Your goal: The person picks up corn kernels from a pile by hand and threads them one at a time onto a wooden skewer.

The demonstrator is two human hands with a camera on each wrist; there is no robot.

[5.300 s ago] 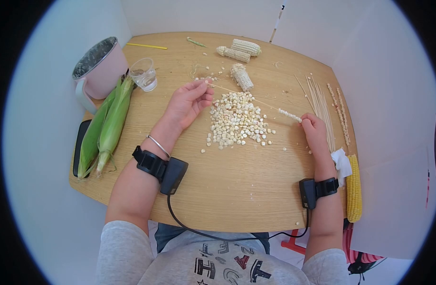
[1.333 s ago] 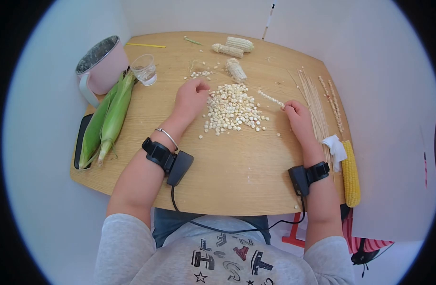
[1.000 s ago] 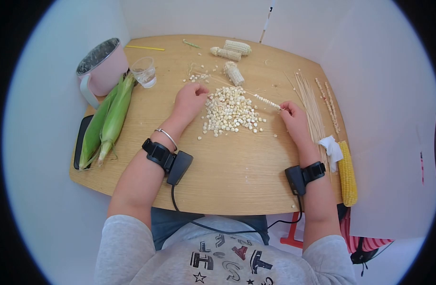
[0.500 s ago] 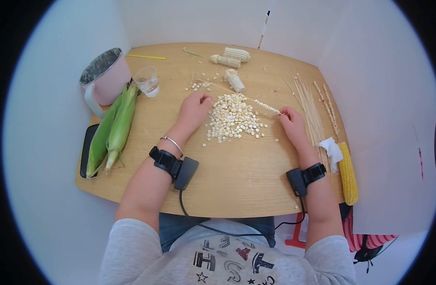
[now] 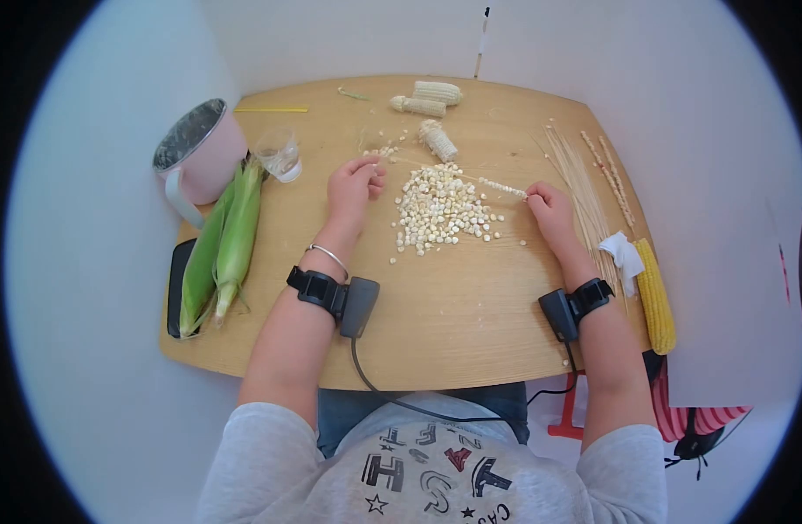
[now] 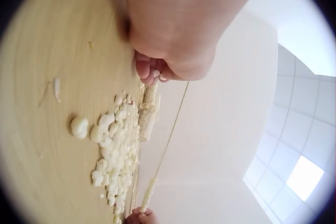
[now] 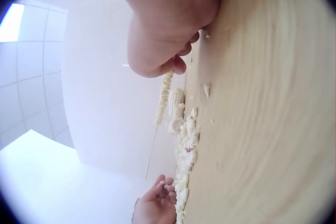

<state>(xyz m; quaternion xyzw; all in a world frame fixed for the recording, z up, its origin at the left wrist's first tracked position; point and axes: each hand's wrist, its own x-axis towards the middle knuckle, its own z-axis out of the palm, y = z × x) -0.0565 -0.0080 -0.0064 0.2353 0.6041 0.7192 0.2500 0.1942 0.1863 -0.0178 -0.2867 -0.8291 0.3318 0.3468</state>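
The right hand point(image 5: 554, 214) pinches one end of a thin stick, beside a row of white corn kernels point(image 5: 503, 187) threaded on it. The stick slants up leftward over the loose kernel pile point(image 5: 440, 205). Near its far end is the left hand point(image 5: 353, 188), fingers curled and palm turned inward. Small white kernels show at the left hand's point(image 7: 156, 205) fingertips in the right wrist view, beside the stick's free tip. In the left wrist view, the stick point(image 6: 175, 124) passes behind the left hand point(image 6: 173, 29); whether its tip touches a kernel cannot be told.
White cobs point(image 5: 437, 140) lie behind the pile. Bare sticks point(image 5: 580, 179), two threaded sticks point(image 5: 612, 179), a tissue point(image 5: 624, 253) and a yellow cob point(image 5: 654, 297) are at right. At left are husked corn point(image 5: 238, 240), a pink pot point(image 5: 213, 162) and a cup point(image 5: 280, 157).
Since half a second ago, the left hand has rolled, bringing its fingers into view near the stick's far end. The right hand keeps its pinch. The whole head view has shifted somewhat.
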